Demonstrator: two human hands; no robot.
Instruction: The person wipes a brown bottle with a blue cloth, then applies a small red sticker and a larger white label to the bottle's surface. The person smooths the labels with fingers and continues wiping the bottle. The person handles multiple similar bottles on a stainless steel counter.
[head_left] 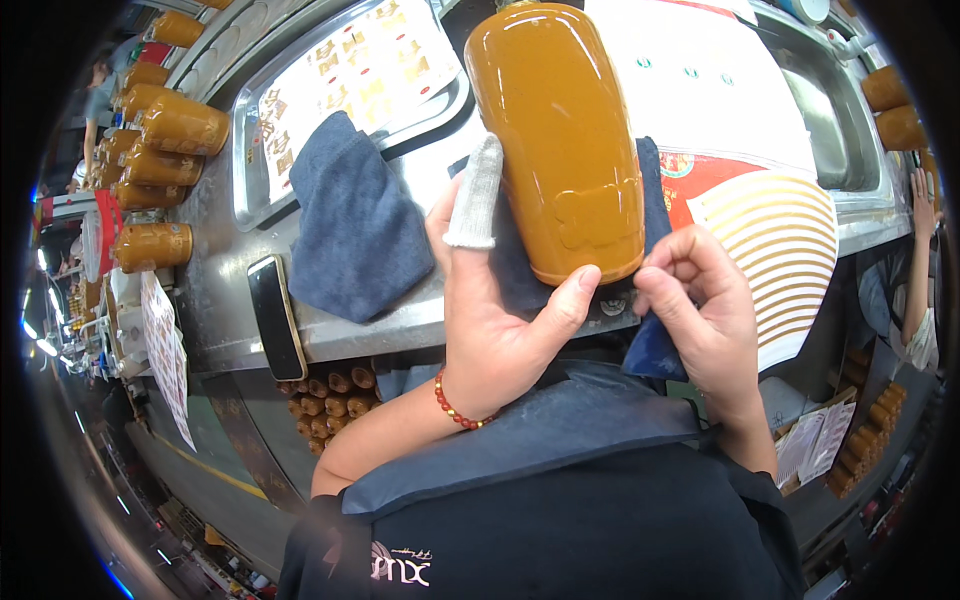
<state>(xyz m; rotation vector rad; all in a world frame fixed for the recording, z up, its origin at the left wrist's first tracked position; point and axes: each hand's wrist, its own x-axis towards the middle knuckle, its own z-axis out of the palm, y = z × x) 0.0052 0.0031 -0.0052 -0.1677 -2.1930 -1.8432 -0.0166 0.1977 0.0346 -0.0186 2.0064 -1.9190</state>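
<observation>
In the head view, the amber-brown bottle (560, 130) lies in front of the person, base nearest the body, on a dark cloth (654, 185) on the steel desk (222, 300); the cloth probably cushions the glossy surface. The left hand (490, 330) grips it, fingers along its left side and thumb at the base, seemingly to steady it. A grey knit sleeve (475, 195) covers one finger, perhaps for protection. The right hand (715, 320) brings thumb and forefinger close together at the base's right corner; whether they pinch anything thin, I cannot tell.

As for print, a sheet of brown-gold stickers with red dots (400, 60) sits in a tray, within reach. Right of the bottle lie a white-and-red printed sheet (700, 70) and a fan of gold-striped strips (775, 255). The dark garment (560, 520) bears pale lettering.
</observation>
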